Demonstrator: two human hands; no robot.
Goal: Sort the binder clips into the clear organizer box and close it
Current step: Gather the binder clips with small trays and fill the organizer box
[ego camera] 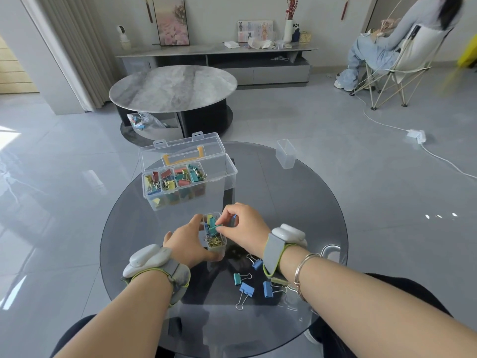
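My right hand (241, 224) pinches a teal clip (213, 229) just above the small cup (218, 248) my left hand (189, 242) grips; the organizer box (188, 177) lies straight ahead, lid open.

Teal clip (213, 229) in right grip (241, 228)

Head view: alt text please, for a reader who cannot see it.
Over a round glass table, the left hand holds a small clear cup of binder clips while the right hand pinches a teal clip at its top. Behind stands the open organizer box, four compartments filled; five loose clips lie near the right wrist.
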